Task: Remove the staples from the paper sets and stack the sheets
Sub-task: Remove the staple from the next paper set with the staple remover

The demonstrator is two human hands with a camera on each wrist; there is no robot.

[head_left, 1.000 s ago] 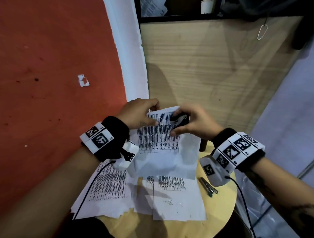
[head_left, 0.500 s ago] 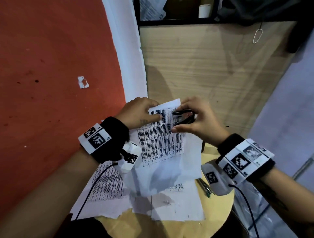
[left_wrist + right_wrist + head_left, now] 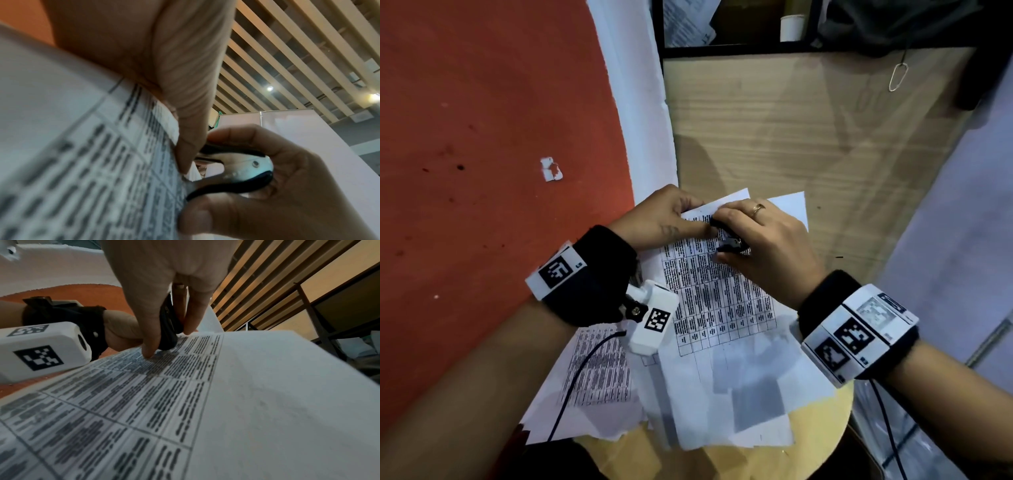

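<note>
Two hands were seen, both at the top edge of one raised paper set, a printed table sheet with at least one more sheet showing behind its top right corner. The left hand was closed on the set's top left edge, thumb on the printed face and fingers curled behind it, as confirmed in the left wrist view. One staple remover, black with a metal body, was gripped by the right hand, pinched between thumb and fingers; its front end was held against the paper just beside the left thumb tip. Whether the jaws were on a staple could not be told; no staple was visible. In the right wrist view the right thumb tip touched the printed rows, the remover just behind it. Below the raised set, at least two more printed sheets lay flat and overlapping on one round wooden worktop; their exact count could not be told.
</note>
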